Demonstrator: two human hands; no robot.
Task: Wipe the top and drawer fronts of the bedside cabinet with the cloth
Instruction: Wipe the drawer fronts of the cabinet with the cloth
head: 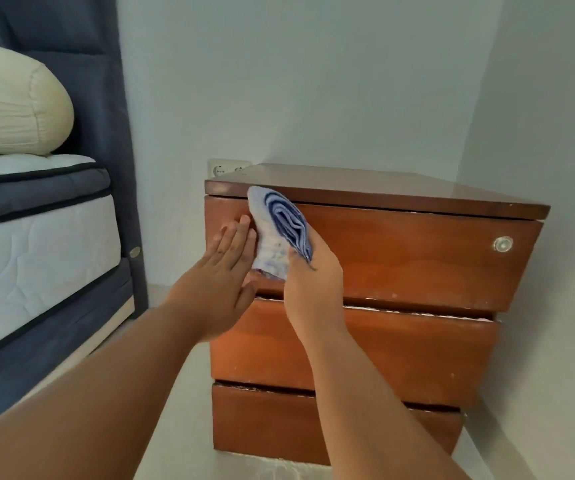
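At the far left a cream pillow (12,102) lies on a white quilted mattress (36,258) with dark blue trim, in front of a dark blue padded headboard (106,81). To the right of the bed, a white wall socket (223,168) sits low on the pale wall, just behind the rear left corner of a reddish-brown wooden bedside cabinet (376,271). The person's left hand (223,271) is flat, fingers straight and together, holding nothing; its fingertips lie at the left end of the top drawer front (435,251) and touch the left edge of the cloth (279,233). The cloth, pale blue and white with darker blue stripes, is bunched into a wad and held against the left part of that drawer front, its upper end reaching the front edge of the cabinet's glossy top (383,192). Just to the right, the right hand (314,282) grips the lower part of the cloth, its fingers curled round the wad and mostly hidden behind it. Near the right end of the same drawer front is a small round metal knob (503,244). Below are the middle drawer front (417,355) and the bottom drawer front (279,420), both with chipped pale edges; both forearms reach up from the bottom of the view
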